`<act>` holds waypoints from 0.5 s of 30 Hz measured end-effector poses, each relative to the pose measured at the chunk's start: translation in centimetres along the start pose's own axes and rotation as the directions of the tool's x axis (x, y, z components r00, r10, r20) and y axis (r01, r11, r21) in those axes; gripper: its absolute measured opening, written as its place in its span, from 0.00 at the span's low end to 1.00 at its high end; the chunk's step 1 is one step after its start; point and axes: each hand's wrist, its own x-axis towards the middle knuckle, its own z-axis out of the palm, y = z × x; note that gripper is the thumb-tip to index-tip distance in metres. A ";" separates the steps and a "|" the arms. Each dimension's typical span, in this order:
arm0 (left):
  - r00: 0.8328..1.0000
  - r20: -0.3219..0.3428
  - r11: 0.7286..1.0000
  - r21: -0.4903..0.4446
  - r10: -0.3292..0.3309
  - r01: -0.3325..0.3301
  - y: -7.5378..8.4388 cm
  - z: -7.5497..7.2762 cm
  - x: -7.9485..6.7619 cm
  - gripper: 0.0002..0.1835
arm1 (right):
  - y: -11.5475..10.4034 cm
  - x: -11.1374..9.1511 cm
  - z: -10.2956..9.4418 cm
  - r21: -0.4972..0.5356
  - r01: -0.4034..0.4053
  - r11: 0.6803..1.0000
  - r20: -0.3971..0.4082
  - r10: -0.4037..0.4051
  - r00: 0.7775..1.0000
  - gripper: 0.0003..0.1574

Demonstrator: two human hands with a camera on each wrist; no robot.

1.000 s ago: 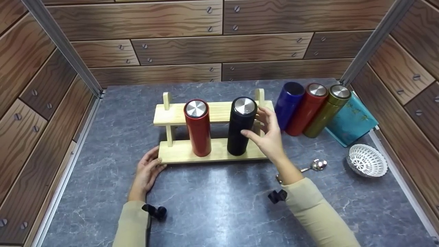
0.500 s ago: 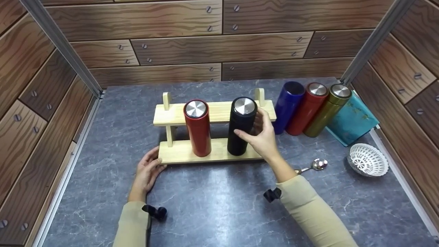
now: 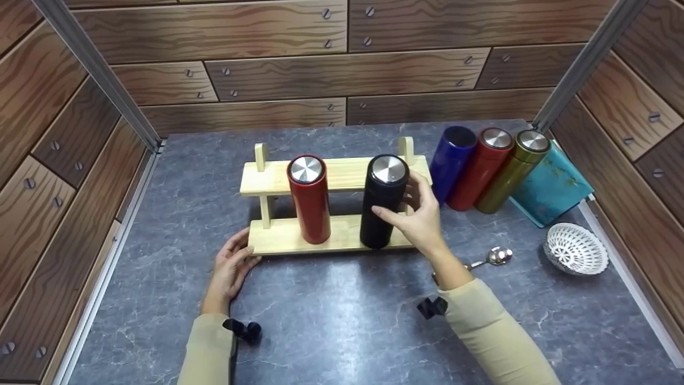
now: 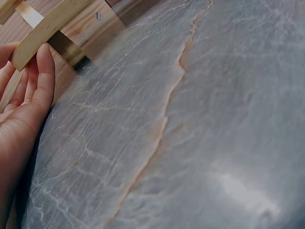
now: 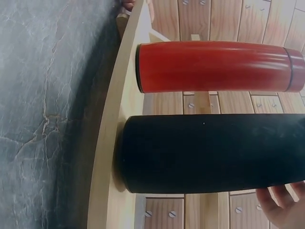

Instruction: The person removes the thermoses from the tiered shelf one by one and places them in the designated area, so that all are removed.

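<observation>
A two-tier wooden rack (image 3: 342,175) stands in the middle of the table. My left hand (image 3: 231,267) pinches the left end of its lower shelf; in the left wrist view the thumb and fingers lie on either side of the board (image 4: 40,36). With my right hand (image 3: 419,219) I hold a black thermos flask (image 3: 378,214), steel-lidded, from its right side. Its base is close over the lower shelf in the right wrist view, where fingertips (image 5: 269,202) meet its body. A red thermos flask (image 3: 311,206) stands upright on the same shelf, to its left.
Right of the rack stand a blue flask (image 3: 451,160), a second red flask (image 3: 483,168) and a gold flask (image 3: 513,171). Beside them are a teal box (image 3: 556,187), a white woven basket (image 3: 574,250) and a spoon (image 3: 499,256). Wood-patterned walls surround the table.
My right hand first moved left around the black flask, then shifted right with it, bringing the flask slightly right and nearer the shelf's front edge. The left hand stays on the rack.
</observation>
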 end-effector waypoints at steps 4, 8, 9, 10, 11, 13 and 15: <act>1.000 -0.001 1.000 -0.005 -0.004 0.004 0.0 0.0 0.0 0.28 | -0.2 -0.3 -0.8 -0.025 0.009 1.000 -0.022 -0.009 1.000 0.46; 1.000 -0.005 1.000 -0.003 -0.002 0.002 0.1 0.0 -0.1 0.28 | -0.4 -0.5 -1.6 -0.002 -0.003 1.000 -0.039 0.003 0.999 0.46; 1.000 -0.005 1.000 -0.003 -0.002 0.002 0.1 0.0 -0.1 0.28 | -0.4 -0.6 -1.8 0.002 -0.003 1.000 -0.044 0.003 0.999 0.46; 1.000 -0.004 1.000 -0.001 -0.002 0.002 0.1 0.0 -0.1 0.28 | -0.4 -0.6 -2.0 0.007 0.000 1.000 -0.048 0.000 0.999 0.46; 1.000 -0.004 1.000 0.001 -0.002 0.002 0.1 0.0 -0.1 0.28 | -0.4 -0.7 -2.2 0.009 0.003 1.000 -0.052 -0.002 0.999 0.45; 1.000 -0.002 1.000 0.005 -0.004 0.004 0.1 0.0 0.0 0.29 | -0.4 -0.8 -2.7 -0.008 0.009 1.000 -0.066 -0.009 0.998 0.45; 1.000 -0.001 1.000 0.004 -0.007 0.007 0.1 0.1 0.0 0.29 | -0.4 -1.0 -3.2 -0.034 0.015 0.999 -0.081 -0.018 0.997 0.45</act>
